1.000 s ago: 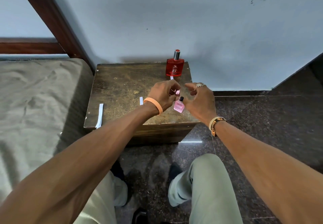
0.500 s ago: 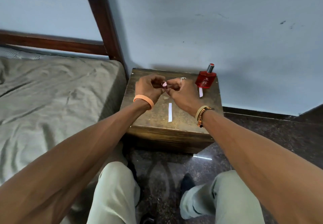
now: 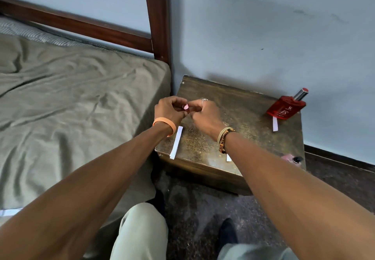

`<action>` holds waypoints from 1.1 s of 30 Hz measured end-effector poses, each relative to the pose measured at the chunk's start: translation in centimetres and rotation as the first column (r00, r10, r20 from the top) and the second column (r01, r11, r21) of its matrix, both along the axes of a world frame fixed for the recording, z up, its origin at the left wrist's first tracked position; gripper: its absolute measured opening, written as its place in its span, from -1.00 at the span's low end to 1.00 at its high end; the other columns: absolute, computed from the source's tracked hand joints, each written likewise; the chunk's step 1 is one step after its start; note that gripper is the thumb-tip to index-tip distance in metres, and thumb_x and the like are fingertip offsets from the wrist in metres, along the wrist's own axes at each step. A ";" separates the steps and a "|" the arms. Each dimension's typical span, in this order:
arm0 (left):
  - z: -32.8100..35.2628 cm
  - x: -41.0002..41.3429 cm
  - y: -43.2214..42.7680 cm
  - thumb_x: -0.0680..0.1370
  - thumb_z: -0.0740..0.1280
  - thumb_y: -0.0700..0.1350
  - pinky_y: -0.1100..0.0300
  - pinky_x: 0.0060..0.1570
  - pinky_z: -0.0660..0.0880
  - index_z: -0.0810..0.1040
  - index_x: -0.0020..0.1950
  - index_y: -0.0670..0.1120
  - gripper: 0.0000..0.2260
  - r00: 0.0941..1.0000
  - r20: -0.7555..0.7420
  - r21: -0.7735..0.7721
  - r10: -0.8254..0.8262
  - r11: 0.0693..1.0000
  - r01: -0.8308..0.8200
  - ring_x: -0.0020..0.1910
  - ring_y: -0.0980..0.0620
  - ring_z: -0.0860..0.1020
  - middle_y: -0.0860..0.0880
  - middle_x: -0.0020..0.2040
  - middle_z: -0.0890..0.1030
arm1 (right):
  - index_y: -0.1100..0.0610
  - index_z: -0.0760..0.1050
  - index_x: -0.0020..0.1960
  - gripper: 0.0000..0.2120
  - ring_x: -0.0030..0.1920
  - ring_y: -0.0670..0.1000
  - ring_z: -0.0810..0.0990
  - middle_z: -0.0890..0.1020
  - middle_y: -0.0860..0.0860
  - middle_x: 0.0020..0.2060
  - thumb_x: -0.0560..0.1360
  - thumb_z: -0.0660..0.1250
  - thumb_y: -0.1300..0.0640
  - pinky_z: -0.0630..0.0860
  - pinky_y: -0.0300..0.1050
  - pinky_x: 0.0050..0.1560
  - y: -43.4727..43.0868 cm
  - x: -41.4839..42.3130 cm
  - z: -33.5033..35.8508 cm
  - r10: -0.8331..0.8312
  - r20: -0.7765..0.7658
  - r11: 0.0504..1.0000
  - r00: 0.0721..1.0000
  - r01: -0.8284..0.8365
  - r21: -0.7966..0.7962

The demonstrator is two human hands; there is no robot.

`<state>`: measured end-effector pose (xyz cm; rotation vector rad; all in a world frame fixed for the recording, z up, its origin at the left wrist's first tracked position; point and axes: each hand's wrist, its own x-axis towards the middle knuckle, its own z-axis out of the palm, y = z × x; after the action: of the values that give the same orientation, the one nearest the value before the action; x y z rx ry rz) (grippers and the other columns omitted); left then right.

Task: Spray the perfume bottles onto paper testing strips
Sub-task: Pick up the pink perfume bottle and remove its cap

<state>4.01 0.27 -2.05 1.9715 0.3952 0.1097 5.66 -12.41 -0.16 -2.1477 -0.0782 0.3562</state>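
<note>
While atop the table [image 3: 243, 105], two bottles [image 3: 286, 108] [image 3: 288, 156], three strips [image 3: 176, 142] [image 3: 275, 123] [image 3: 228, 158].

A low table [image 3: 239, 117] stood against the wall [image 3: 263, 36], just right of the bed [image 3: 71, 97], whose post [image 3: 157, 16] rose by the table's rear left corner. A large bottle [image 3: 286, 108] sat at the table's rear right, near the wall. One paper strip [image 3: 275, 124] lay in front of it, its far end at the bottle's base. A small bottle [image 3: 290, 157] sat at the front right corner. A second strip [image 3: 176, 142] lay by the front left edge. A third strip [image 3: 228, 157], near the front edge, was partly hidden behind the right wrist. Above the table's left part, the left hand [image 3: 169, 109] and right hand [image 3: 205, 115] met, pinching a small cap [image 3: 185, 107] between them.
</note>
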 end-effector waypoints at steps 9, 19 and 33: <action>-3.5 0.8 0.3 0.33 0.51 -0.35 0.16 0.05 0.60 0.69 0.00 -0.11 -0.71 0.990 -0.128 0.082 -0.052 0.995 0.063 -0.13 0.07 0.67 -0.04 -0.10 0.71 | 0.17 0.59 0.25 -0.61 0.08 0.12 0.65 0.69 0.11 0.05 0.48 0.27 0.39 0.61 0.10 0.14 0.3 1.1 -4.3 -0.003 -0.131 1.000 0.991 -0.001 -0.028; -3.1 0.6 0.2 0.37 0.48 -0.30 0.11 0.12 0.56 0.59 0.16 -0.07 -0.61 0.985 -0.158 0.237 -0.067 0.966 0.104 -0.01 0.04 0.64 -0.02 0.05 0.66 | 0.27 0.57 0.23 -0.68 0.08 0.11 0.62 0.66 0.14 0.08 0.51 0.25 0.37 0.58 0.07 0.14 -0.6 0.4 -3.1 -0.009 -0.084 0.992 0.996 -0.001 -0.124; 3.8 -3.2 -8.6 0.54 0.34 -0.16 0.08 0.08 0.56 0.61 0.13 -0.08 -0.82 0.938 -0.001 0.467 -0.346 0.830 0.306 0.01 0.00 0.61 -0.05 0.05 0.66 | 0.18 0.51 0.33 -0.65 0.15 0.08 0.62 0.63 0.09 0.18 0.60 0.18 0.35 0.58 0.09 0.19 -12.2 -5.2 1.8 -0.316 -0.008 0.949 0.949 0.315 -0.025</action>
<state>0.77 -8.28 1.70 2.4682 -0.0414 0.0695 0.42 -24.57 1.61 -2.1369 0.2763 0.1832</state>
